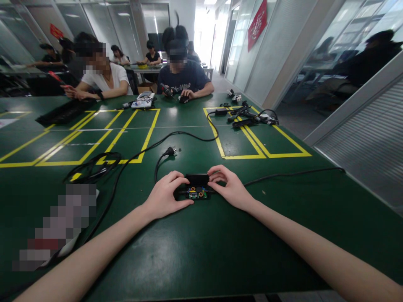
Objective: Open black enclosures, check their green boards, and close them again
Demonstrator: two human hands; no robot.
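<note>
A small black power adapter point(197, 180) lies on the green table point(201, 251) right in front of me, its case open so the circuit board point(197, 193) with coils shows. My left hand point(165, 196) grips the adapter's left end, fingers curled round it. From the other side, my right hand point(229, 187) pinches the right end. A black cable point(292, 173) runs off to the right from the adapter. A black plug point(170, 151) on a cord lies just beyond my hands.
Yellow tape boxes point(258, 142) mark the table. A coiled black cable point(94, 167) lies at left, more adapters and cables point(248, 117) at far right. Two people sit across the table, others further back. A glass partition runs along the right.
</note>
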